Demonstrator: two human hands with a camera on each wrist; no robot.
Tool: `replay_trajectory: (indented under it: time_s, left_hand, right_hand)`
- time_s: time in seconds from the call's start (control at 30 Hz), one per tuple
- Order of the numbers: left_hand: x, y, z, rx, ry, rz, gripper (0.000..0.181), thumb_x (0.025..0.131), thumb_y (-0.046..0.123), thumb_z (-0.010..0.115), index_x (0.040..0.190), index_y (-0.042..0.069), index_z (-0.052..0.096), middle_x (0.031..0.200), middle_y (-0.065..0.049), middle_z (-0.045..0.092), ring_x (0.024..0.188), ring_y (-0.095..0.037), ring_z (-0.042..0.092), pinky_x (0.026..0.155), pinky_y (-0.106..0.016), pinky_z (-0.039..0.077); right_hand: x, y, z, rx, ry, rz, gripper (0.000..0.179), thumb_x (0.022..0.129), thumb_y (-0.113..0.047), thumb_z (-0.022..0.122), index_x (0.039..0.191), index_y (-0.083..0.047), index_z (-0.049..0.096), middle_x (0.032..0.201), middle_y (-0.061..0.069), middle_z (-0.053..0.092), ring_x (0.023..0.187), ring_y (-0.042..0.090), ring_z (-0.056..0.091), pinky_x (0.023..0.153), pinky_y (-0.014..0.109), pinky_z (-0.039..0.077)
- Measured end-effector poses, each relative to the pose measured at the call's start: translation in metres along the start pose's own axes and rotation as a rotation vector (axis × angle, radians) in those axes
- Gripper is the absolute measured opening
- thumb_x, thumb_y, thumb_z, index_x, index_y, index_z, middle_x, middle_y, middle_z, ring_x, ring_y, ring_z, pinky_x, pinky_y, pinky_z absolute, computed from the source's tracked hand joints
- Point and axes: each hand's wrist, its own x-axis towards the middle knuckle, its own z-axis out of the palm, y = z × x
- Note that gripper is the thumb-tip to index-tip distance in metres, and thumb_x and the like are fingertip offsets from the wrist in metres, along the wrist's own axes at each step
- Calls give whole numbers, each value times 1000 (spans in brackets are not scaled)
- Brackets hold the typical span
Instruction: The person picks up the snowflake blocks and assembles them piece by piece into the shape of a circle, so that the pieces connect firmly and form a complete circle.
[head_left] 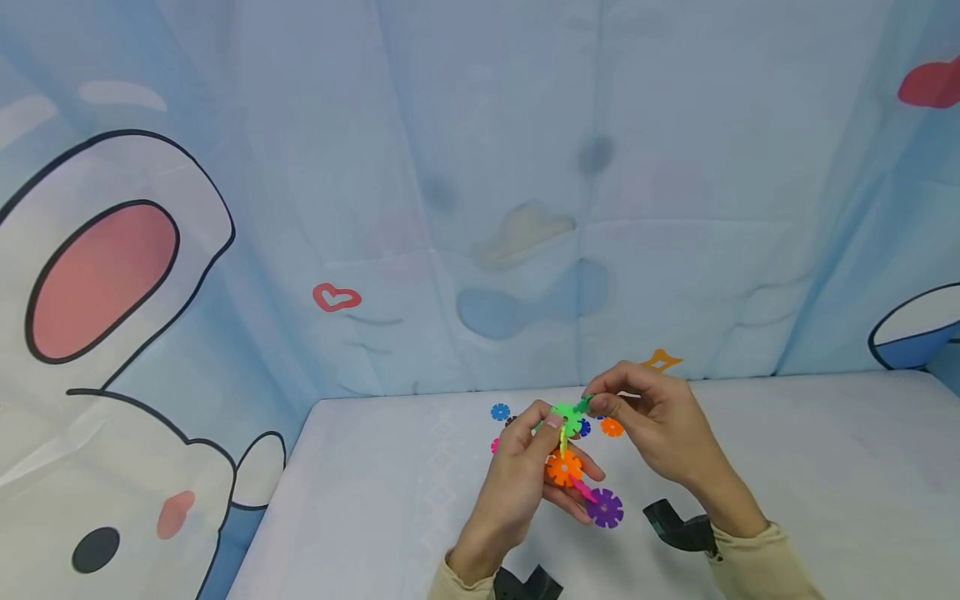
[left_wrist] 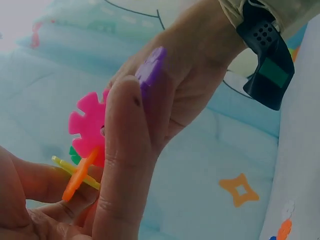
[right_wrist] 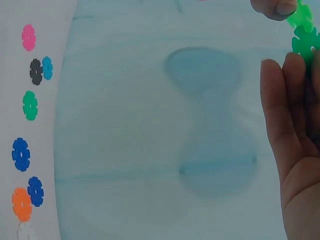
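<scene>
My left hand (head_left: 513, 471) holds a chain of notched plastic snowflake discs above the table. In the head view the chain has a light green disc (head_left: 567, 417) at the top. Below it come a yellow disc (head_left: 563, 442) seen edge-on, an orange disc (head_left: 564, 468), a pink disc (head_left: 583, 490) and a purple disc (head_left: 604, 508). My right hand (head_left: 660, 421) pinches a darker green disc (right_wrist: 305, 44) between thumb and fingers, right at the light green disc's edge. Close up in the left wrist view, the pink disc (left_wrist: 87, 127) shows beside a finger.
Loose discs lie near the table's (head_left: 360, 500) back edge behind my hands: light blue (head_left: 500, 412), orange (head_left: 612, 427), pink (right_wrist: 29, 37), black (right_wrist: 36, 71), green (right_wrist: 30, 105), dark blue (right_wrist: 21, 154) and white (right_wrist: 26, 231). A printed curtain (head_left: 480, 167) hangs behind. Each wrist wears a black mount (head_left: 678, 527).
</scene>
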Motion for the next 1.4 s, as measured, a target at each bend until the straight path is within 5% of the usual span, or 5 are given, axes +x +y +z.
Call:
replay_trajectory:
  time_s: [0.5,0.87,1.07,1.23,1.4]
  left_hand:
    - [0,1,-2,13,15,-7,33,116,37,42,112,7,54,80,-11,75,60,-15,75,55,-37,64]
    - [7,-4,-7,-17,141,-50,26,114,27,42,105,5,53,89,-21,76,64,-22,79,63,-40,67]
    - [8,-4,-13,-45,182,-40,28,114,24,39,105,3,56,90,-15,76,67,-18,78,66,-38,67]
    - [7,-3,-13,-51,174,-29,31,113,23,40,105,1,60,91,-14,74,66,-17,76,66,-39,67]
    - [7,-2,-13,-60,176,-28,31,113,22,41,106,0,62,91,-14,74,66,-18,76,67,-41,68]
  right_hand:
    - [1,2,14,-49,70,-128,37,82,24,74,92,-12,77,86,2,73,76,6,70,68,15,60]
    - [-3,31,11,-143,-27,99,35,101,-1,69,135,-8,71,118,12,76,83,16,77,75,21,64]
    - [-17,72,16,-464,-291,369,44,101,-16,72,143,-5,64,138,25,66,118,45,67,94,57,63]
    - [-28,95,27,-590,-525,357,52,95,-13,78,144,-5,64,156,27,52,142,60,42,110,80,39]
    - [-34,102,35,-624,-579,357,57,83,-9,88,138,-8,70,154,21,57,148,60,35,110,82,36]
